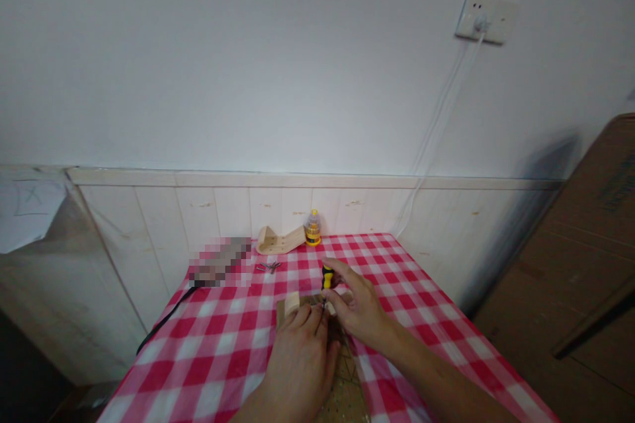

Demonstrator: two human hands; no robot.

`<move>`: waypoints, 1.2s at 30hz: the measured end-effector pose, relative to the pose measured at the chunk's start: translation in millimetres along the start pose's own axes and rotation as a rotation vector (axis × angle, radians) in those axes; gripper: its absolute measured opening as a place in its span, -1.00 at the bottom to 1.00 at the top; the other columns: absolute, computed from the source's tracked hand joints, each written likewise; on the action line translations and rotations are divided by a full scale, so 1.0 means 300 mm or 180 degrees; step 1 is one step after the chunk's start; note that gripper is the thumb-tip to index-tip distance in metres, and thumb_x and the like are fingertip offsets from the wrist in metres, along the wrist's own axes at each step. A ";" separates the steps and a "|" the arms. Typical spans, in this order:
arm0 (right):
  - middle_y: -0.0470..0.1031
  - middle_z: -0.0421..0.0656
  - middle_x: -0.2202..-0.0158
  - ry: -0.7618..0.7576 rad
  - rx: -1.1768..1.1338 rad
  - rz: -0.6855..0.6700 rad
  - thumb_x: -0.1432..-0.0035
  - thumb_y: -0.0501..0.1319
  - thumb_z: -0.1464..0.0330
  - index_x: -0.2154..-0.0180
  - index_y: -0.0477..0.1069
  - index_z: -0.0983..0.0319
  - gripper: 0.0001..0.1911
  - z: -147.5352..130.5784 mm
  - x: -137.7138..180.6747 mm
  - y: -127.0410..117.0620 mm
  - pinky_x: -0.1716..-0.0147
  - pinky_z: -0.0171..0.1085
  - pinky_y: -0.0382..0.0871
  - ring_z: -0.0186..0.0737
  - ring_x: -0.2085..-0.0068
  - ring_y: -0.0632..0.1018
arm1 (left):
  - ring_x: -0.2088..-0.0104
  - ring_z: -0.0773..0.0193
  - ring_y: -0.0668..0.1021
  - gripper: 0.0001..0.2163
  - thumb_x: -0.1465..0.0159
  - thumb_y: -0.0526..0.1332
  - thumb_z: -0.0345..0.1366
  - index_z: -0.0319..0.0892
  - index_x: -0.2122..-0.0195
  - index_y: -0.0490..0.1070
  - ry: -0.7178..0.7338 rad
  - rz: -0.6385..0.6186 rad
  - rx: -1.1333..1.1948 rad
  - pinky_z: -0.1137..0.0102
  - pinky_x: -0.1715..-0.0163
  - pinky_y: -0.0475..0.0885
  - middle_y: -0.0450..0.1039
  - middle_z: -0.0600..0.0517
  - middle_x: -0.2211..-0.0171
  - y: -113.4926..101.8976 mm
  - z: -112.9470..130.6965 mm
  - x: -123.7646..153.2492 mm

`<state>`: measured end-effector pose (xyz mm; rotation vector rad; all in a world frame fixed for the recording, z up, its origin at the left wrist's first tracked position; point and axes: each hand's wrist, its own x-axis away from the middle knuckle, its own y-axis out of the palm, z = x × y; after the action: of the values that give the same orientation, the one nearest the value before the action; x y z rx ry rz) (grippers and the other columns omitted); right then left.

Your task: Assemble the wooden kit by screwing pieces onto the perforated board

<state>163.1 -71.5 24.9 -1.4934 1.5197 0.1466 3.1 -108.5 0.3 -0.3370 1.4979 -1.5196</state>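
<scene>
My right hand [354, 304] is closed around a short yellow-and-black screwdriver [327, 276], held upright with its shaft pointing down. Its tip ends by the fingers of my left hand [300, 350]; whatever is under the tip is too small to make out. Those left fingers are bent over a pale wooden piece [292, 304], gripping it against a brown board [354, 383]. Much of the wooden piece is hidden under the hand. Beyond the hands, several screws [269, 267] lie in a small pile on the cloth.
At the table's back stand a curved wooden part [280, 242] with holes and a yellow-capped bit container [313, 230]. A blurred-out object [223, 263] with a black strap lies at the left. A red-and-white checked cloth [208, 344] covers the table; a large cardboard box [560, 291] leans right.
</scene>
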 end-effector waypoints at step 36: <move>0.61 -0.09 0.00 0.0134 0.0078 0.0188 -0.21 0.23 0.45 -0.20 0.36 0.10 -0.47 -0.003 0.006 -0.005 0.09 -0.12 0.60 -0.12 0.12 0.65 | -0.06 -0.10 0.52 -0.63 -0.33 0.15 -0.34 -0.30 -0.12 0.49 -0.0061 -0.0129 0.0109 -0.02 -0.09 0.45 0.56 -0.21 -0.01 -0.012 0.001 -0.001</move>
<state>164.4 -73.7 25.1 -1.4409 1.5947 0.1315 2.0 -109.1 3.8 -0.3628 1.4563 -1.5678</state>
